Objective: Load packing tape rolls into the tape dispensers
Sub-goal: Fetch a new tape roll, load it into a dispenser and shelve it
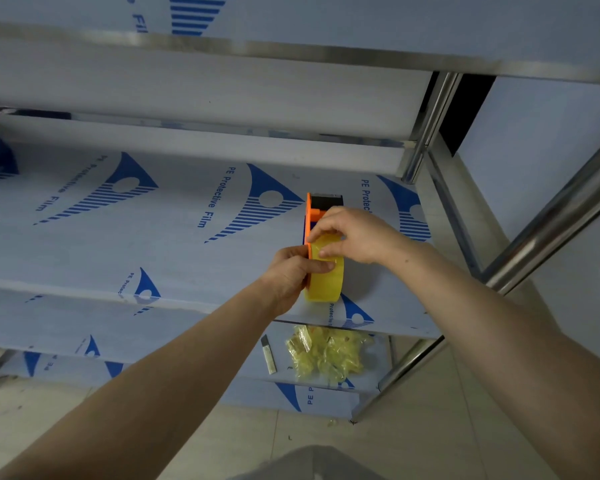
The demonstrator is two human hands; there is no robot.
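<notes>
Head view: the tape roll point(326, 284) sits in the orange tape dispenser point(313, 212) on the shelf point(153, 244). The left hand point(291, 275) grips its side (thumb across), the right hand point(357, 233) pinches its top, and both hide the dispenser's middle.

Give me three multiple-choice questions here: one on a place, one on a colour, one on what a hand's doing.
1. Where is the crumpled tape wad? A) lower shelf B) floor C) top shelf
2. The tape dispenser has a side plate that is: A) blue B) orange C) green
3. The left hand is: A) hanging idle B) holding a knife C) gripping the tape roll
Answers: 1 A, beside the utility knife, under the work shelf; 2 B, orange shows beside the roll; 3 C, its thumb lies across the roll.
</notes>
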